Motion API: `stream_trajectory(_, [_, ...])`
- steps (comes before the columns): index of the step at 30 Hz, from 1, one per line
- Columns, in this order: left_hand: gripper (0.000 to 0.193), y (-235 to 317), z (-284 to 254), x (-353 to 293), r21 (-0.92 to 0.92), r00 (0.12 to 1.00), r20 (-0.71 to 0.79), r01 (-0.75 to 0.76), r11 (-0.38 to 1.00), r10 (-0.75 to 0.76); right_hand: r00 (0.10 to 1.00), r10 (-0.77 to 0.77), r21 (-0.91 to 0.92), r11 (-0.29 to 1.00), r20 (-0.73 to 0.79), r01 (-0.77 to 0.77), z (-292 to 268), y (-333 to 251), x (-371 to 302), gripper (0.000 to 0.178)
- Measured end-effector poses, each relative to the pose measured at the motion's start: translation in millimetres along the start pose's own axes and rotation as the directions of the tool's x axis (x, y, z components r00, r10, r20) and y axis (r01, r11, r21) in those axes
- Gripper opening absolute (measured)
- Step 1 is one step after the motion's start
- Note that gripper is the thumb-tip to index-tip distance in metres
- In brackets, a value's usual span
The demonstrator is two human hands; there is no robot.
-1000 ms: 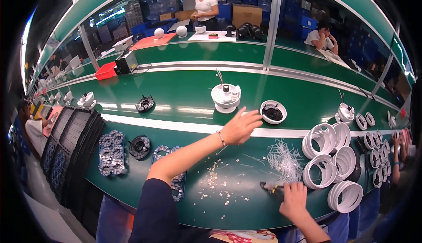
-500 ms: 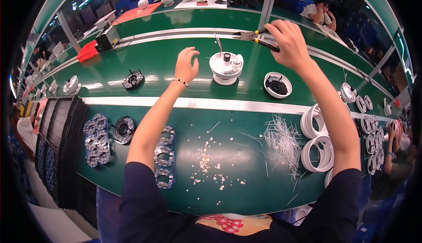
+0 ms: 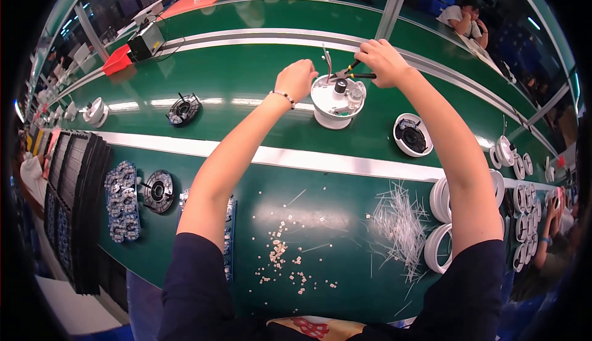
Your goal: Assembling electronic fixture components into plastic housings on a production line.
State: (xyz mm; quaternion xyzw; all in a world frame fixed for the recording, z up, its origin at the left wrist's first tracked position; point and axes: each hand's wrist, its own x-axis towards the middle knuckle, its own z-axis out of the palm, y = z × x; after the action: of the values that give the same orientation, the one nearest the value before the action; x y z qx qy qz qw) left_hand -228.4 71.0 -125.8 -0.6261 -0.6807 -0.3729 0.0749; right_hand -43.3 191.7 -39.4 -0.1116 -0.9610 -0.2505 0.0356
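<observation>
A white round lamp-like housing (image 3: 333, 118) stands upright on the far green belt, its open top showing a black cylinder (image 3: 340, 86) and a clear part (image 3: 356, 95). A thin grey cable (image 3: 327, 61) rises from its back. My left hand (image 3: 296, 81) is at the housing's left rim with curled fingers; whatever they pinch is hidden. With my right hand (image 3: 383, 63) I hold diagonal cutters (image 3: 362, 76) by their black and yellow handles, which are spread apart. The cutter jaws are over the housing, close to the foot of the cable.
Nearby are a white bowl with a black insert (image 3: 412, 135) and a black ring part (image 3: 184, 110). Blue circuit boards (image 3: 123, 202), small pale connectors (image 3: 279, 251), white ties (image 3: 398, 230) and white rings (image 3: 439, 247) lie on the near table. Black trays (image 3: 74, 205) stack left.
My left hand has moved right to the housing and its fingers have curled. My right hand has brought the cutters down and left to the cable. The view has shifted slightly.
</observation>
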Motion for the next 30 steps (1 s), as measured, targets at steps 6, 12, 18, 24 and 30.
stream_trajectory(6, [0.013, 9, 14, 23, 0.043, 0.999, 0.044, -0.034, 0.998, 0.032, 0.993, 0.053, 0.005, 0.999, 0.105, -0.054, 6, -1, 1, 0.04])
stream_trajectory(12, [0.013, 13, 23, 27, 0.053, 0.998, 0.04, -0.054, 0.997, 0.051, 0.984, 0.042, -0.012, 0.999, 0.173, -0.041, 0, 6, -7, 0.037])
stream_trajectory(18, [0.012, 24, 29, 29, 0.052, 0.993, 0.076, -0.09, 0.995, 0.086, 0.987, 0.063, 0.055, 0.996, 0.15, -0.072, 6, 7, -12, 0.031])
stream_trajectory(24, [0.011, 29, 11, 15, -0.24, 0.989, -0.131, 0.031, 0.97, -0.064, 0.961, 0.216, 0.032, 0.974, 0.17, -0.225, -17, 14, -32, 0.023])
stream_trajectory(30, [0.024, 101, -14, -68, -0.601, 0.721, 0.554, 0.0, 0.799, 0.416, 0.662, 0.699, 0.446, 0.7, -0.269, -0.558, -55, 59, -110, 0.042])
